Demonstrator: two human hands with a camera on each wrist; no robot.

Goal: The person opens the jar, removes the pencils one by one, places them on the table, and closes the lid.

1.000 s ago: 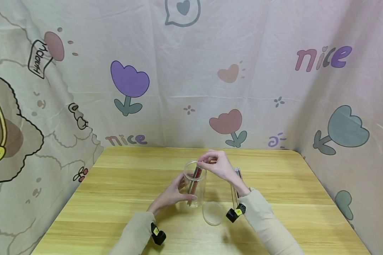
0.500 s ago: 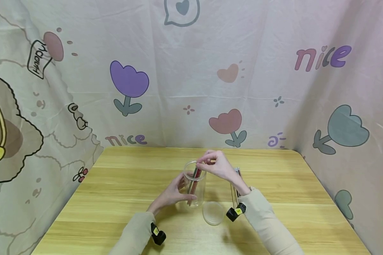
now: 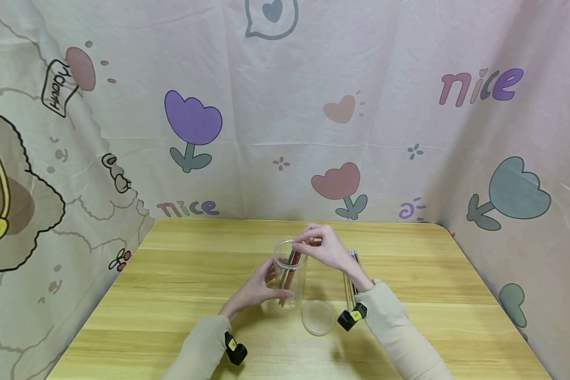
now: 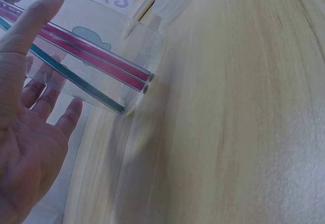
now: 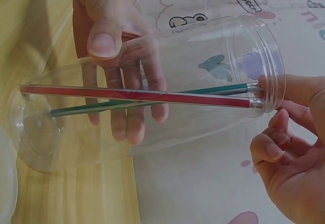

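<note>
My left hand (image 3: 255, 289) grips a clear plastic jar (image 3: 300, 287) around its side, thumb in front and fingers behind. The jar stands on the table with its mouth uncovered. Inside lean a red pencil (image 5: 137, 96) and a green pencil (image 5: 203, 90), crossing each other in the right wrist view. Two red lengths (image 4: 96, 56) show through the wall in the left wrist view; one may be a reflection. At the jar's mouth, my right hand (image 3: 324, 247) pinches the pencils' upper ends between thumb and finger. How many it holds is hard to tell.
A round clear lid (image 3: 317, 318) lies on the wooden table (image 3: 195, 253) just in front of the jar. More pencils (image 3: 348, 293) lie to the right, partly hidden under my right forearm. A printed cloth (image 3: 266, 184) hangs behind the table.
Almost nothing differs: both hands, the jar and the pencils keep their places, with only a tiny shift at the right hand and wrist.
</note>
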